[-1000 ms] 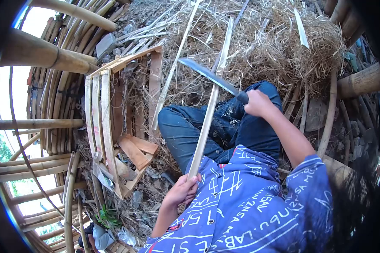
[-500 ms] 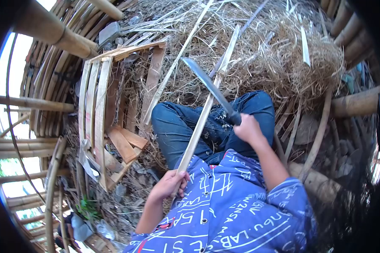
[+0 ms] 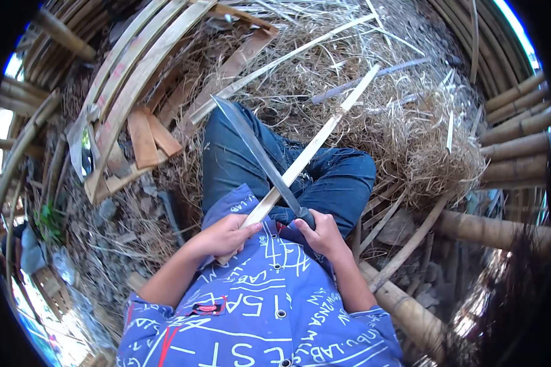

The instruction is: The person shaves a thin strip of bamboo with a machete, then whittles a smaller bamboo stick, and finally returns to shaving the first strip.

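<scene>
My left hand (image 3: 223, 236) grips the near end of a long pale bamboo strip (image 3: 324, 137) that runs up and to the right over my jeans-clad knees. A long knife (image 3: 251, 147) is held by its dark handle in my right hand (image 3: 322, 234). Its blade lies across the strip close above my left hand and points up and to the left.
A heap of dry bamboo shavings (image 3: 410, 122) lies beyond my legs. A bent frame of flat slats (image 3: 125, 85) with short boards sits at the left. Thick bamboo poles (image 3: 514, 147) ring the right side, and one lies by my right elbow (image 3: 410, 312).
My right hand has drawn the knife back toward my body, so the blade sits low on the strip near my left hand. The view has swung, and both hands are close together.
</scene>
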Action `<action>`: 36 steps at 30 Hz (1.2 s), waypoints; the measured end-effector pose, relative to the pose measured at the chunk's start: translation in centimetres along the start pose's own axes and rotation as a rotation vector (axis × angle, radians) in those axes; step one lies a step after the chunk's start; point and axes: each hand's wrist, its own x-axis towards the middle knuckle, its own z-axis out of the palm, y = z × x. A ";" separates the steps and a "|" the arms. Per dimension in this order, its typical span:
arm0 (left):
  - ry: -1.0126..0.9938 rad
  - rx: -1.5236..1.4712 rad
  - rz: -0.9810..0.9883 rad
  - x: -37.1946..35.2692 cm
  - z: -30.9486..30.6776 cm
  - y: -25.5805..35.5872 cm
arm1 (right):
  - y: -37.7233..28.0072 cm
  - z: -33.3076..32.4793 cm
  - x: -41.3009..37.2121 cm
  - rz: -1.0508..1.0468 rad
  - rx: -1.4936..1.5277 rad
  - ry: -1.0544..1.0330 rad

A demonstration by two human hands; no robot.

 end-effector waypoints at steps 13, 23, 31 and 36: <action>0.021 -0.219 0.114 1.1 1.9 -2.8 | 2.4 -2.7 1.3 -0.099 -0.347 0.045; 0.006 -0.221 0.094 0.6 1.8 -3.3 | 8.5 -7.2 2.8 0.052 -0.416 0.162; 0.033 -0.229 0.109 0.5 1.5 -3.4 | 7.5 -8.3 3.2 0.096 -0.391 0.139; 0.038 -0.184 0.084 0.5 2.0 -2.6 | 3.9 -4.9 1.9 0.053 -0.364 0.163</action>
